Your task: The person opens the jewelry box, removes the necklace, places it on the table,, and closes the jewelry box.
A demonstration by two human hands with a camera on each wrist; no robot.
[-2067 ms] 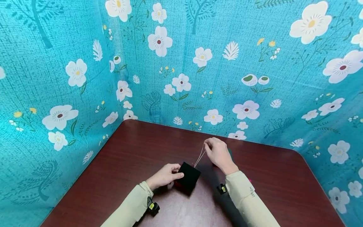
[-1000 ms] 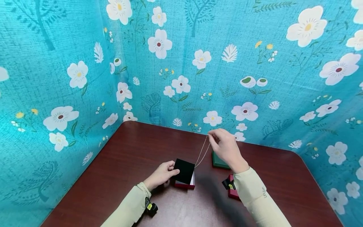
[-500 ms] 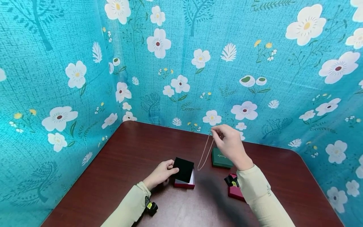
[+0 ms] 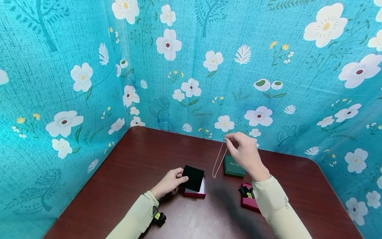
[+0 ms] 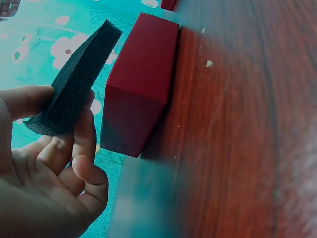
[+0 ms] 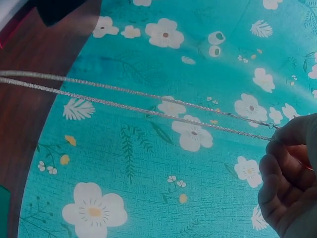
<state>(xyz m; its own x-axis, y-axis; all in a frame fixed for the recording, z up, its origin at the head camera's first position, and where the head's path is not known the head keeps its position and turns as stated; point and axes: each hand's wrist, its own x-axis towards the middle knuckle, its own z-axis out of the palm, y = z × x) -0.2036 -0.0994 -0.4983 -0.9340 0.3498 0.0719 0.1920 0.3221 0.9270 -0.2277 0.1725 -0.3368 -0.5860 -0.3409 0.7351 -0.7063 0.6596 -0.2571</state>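
Observation:
A thin chain necklace (image 4: 219, 161) hangs in a long loop from my right hand (image 4: 245, 154), pinched near its clasp between thumb and forefinger. In the right wrist view the necklace (image 6: 148, 110) stretches away from the fingertips, its far end cut off by the frame. My left hand (image 4: 168, 183) pinches a square black foam pad (image 4: 193, 178) by its edge, thumb on top. Seen from the left wrist, the foam pad (image 5: 79, 79) is tilted above and beside a red box (image 5: 138, 74). That open red box (image 4: 195, 194) stands under the pad, its white inside partly covered.
A green box (image 4: 234, 166) with pale lettering lies behind the right forearm. Near the right wrist is another red piece (image 4: 248, 203), possibly a lid, partly hidden by the sleeve. A flowered blue cloth (image 4: 191, 66) rises behind the dark wooden table (image 4: 143, 152).
The right hand has risen and moved right, drawing the necklace away from the foam pad so it hangs free. The left hand moved slightly left with the pad, and the open red box came into sight.

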